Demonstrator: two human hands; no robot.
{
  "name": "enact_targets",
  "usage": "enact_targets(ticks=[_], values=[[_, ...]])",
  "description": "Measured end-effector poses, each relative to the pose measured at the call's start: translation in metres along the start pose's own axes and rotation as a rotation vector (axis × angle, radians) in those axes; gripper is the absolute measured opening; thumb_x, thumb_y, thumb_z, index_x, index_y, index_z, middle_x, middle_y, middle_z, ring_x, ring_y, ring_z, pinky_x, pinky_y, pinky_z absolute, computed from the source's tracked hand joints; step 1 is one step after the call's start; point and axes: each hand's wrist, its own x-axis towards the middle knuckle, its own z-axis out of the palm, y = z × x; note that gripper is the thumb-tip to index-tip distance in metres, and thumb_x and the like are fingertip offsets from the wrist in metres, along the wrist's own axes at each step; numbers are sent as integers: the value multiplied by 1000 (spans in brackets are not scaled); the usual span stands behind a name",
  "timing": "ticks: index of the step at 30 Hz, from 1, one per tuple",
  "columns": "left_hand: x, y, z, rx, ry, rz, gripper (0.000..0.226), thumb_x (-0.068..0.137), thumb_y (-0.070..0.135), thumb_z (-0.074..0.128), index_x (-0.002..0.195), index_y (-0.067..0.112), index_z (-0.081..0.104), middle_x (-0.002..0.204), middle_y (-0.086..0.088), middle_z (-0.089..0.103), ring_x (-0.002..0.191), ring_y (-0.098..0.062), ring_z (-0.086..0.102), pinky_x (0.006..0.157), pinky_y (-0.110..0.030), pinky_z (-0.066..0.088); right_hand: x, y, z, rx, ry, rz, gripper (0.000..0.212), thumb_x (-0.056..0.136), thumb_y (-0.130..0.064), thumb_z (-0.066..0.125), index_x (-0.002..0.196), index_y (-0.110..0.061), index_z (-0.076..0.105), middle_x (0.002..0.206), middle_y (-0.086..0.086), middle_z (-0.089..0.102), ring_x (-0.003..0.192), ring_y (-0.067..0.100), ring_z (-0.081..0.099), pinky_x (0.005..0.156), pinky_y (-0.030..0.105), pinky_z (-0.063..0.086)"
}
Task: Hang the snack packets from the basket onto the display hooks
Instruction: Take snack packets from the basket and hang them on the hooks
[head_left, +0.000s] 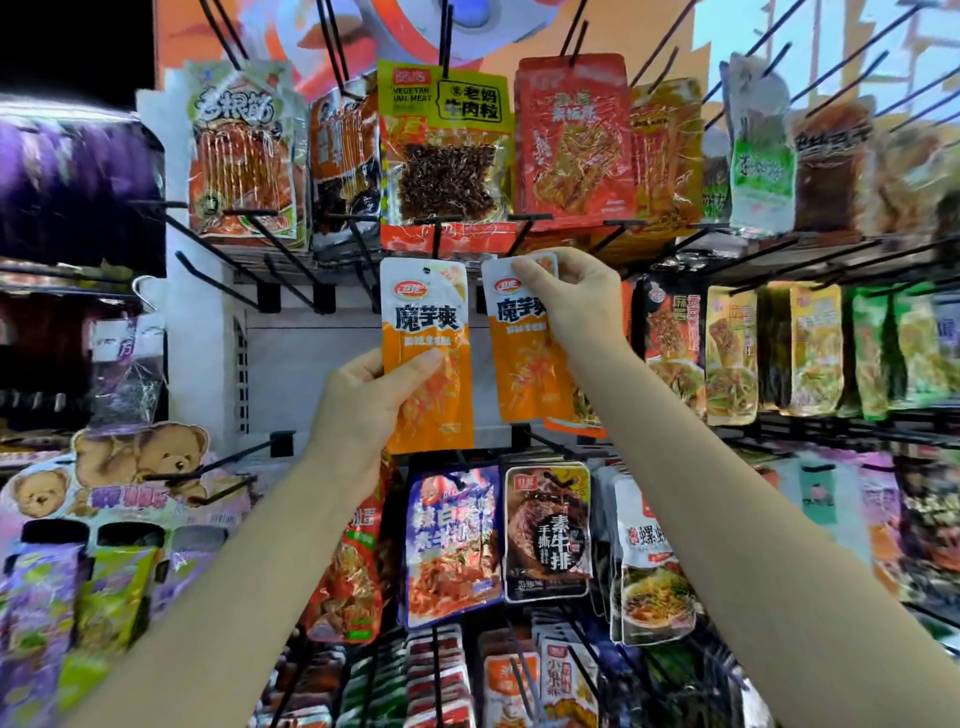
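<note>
Head view, left hand (358, 410) gripped the lower part of one orange snack packet (427, 358), right hand (574, 296) pinched the top of a second orange packet (524, 358) just beside it, both raised beneath black display hooks (436, 236), hung packets all around

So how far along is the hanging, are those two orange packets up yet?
Done: the surrounding hooks already carry packets, such as the yellow packet above. In hand: the left hand grips the left orange packet low down, and the right hand pinches the top of the right orange packet; whether either is on a hook is unclear. Left: the basket is out of view, so the remainder is unknown.
</note>
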Motion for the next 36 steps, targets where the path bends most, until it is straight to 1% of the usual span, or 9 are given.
enact_targets(ticks=[8,14,17,20,24,26,28,32,36], values=[[1,-4,3,-8,-13,-2,4,90,14,72,92,13,75,86,-6,78,75,-20,75,60,-34,62,1,-10,5,-33,0,116,26,95,-28,69,74,-15,62,74,6,49,59,12,40,45,16,37],[1,-5,9,-20,-29,-10,7,88,13,73,95,13,75,89,-7,78,76,-21,75,60,-34,61,5,-10,4,7,-1,198,19,95,-33,68,93,-15,73,100,2,72,98,22,65,91,43,53],[2,-4,12,-16,-34,0,6,88,14,73,93,14,75,87,-5,78,74,-19,75,58,-33,60,6,-12,3,-18,-16,231,12,96,-32,67,92,-22,70,97,-8,67,96,12,59,87,35,45],[1,-3,13,-17,-38,3,6,88,15,73,93,14,75,89,-6,79,76,-19,75,58,-33,60,6,-12,1,-30,3,241,22,98,-32,64,110,-15,72,110,-3,69,108,19,61,92,37,49],[1,-6,12,-10,-50,1,7,88,15,73,95,13,75,90,-6,79,78,-19,76,59,-32,60,-1,-8,-10,-185,25,45,22,101,-28,60,115,-14,70,103,-2,70,97,12,65,79,26,53],[2,-7,13,-4,-55,1,8,88,16,73,95,13,75,91,-6,79,79,-19,76,61,-32,61,-10,-10,-17,-311,64,-143,22,100,-28,61,116,-15,67,100,-6,63,88,0,59,75,10,47],[5,-10,16,4,-67,-1,12,87,17,74,98,14,75,95,-6,79,83,-20,76,66,-35,62,-18,-13,-23,-364,123,-251,19,100,-27,60,113,-16,68,100,-6,57,86,-3,54,76,5,42],[12,-14,35,20,-135,2,23,85,19,75,106,14,72,99,-5,79,89,-21,76,73,-38,62,-24,-22,-21,-198,-47,-43,20,98,-39,62,92,-23,72,91,1,73,82,11,66,74,25,53],[22,-17,54,97,-155,28,12,87,18,75,99,16,72,89,-1,79,80,-15,76,64,-30,60,-16,-16,-12,-139,-122,94,37,87,-45,74,92,-8,74,96,18,74,88,31,71,84,57,57]])
